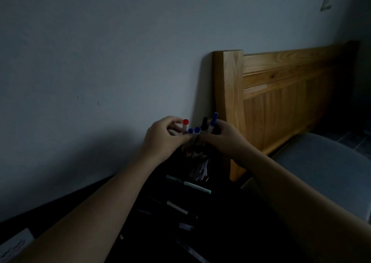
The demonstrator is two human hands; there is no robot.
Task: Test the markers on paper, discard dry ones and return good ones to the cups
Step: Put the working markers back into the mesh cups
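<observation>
The room is dim. My left hand [162, 140] and my right hand [224, 138] meet over a bunch of markers held upright near the wall. A red-capped marker [185, 123] rises from my left hand's fingers. Two blue-capped markers [194, 131] stand between the hands. A black-capped marker [204, 123] and a blue-capped marker [213, 120] stick up from my right hand. Below the hands a dark cup [200, 170] holds several more markers; its outline is hard to see. Loose markers [188, 184] lie flat on the dark table [230, 222].
A wooden headboard [281, 94] stands against the grey wall [100, 61] to the right. A grey cushioned seat [325, 170] is at the right. A sheet of white paper [14, 244] with scribbles shows at the bottom left corner.
</observation>
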